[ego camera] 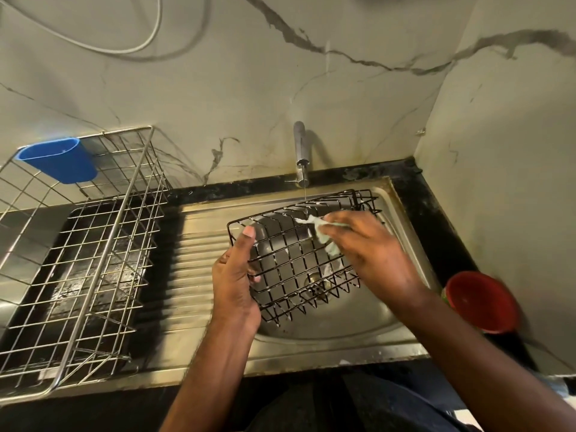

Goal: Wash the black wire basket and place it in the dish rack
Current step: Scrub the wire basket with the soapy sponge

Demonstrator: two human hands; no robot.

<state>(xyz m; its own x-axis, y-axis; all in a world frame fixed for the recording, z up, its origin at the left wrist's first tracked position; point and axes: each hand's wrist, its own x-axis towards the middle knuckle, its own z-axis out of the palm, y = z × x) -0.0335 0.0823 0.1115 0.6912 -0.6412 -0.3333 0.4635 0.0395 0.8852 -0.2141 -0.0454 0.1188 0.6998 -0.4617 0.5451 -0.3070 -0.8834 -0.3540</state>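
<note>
My left hand (234, 277) wraps the black wire basket (299, 254) by its left edge, tilted over the sink (343, 322); right hand (371, 244) pinches a pale cloth (321, 230) on the wires, fingertips hidden. Thin stream from tap (300, 157). Dish rack (81, 254) sits left, partly cut off.

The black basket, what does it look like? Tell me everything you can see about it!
The black wire basket is a grid of thin dark wires, with upright prongs along two edges. It looks wet, with bits of white foam. It is held tilted over the sink, under a thin stream from the tap. The left hand grips its near-left edge; the right hand presses a pale cloth against its wires.
</note>
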